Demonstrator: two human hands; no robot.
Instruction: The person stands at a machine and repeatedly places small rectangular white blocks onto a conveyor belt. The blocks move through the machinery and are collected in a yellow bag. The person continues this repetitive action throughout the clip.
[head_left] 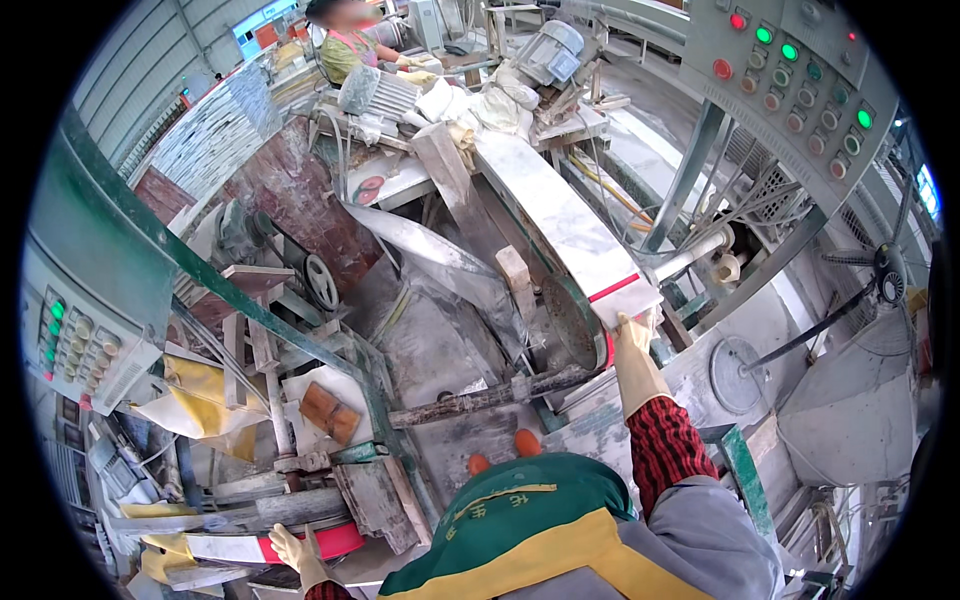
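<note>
Right hand (634, 352) grips the near end of the marble slab (560, 225).

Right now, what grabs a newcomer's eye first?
The long white stone slab running up the centre, its near end gripped by the gloved right hand. Then the grey control panel with red and green buttons, upper right. The left hand touches a red-edged slab, bottom left.
</note>
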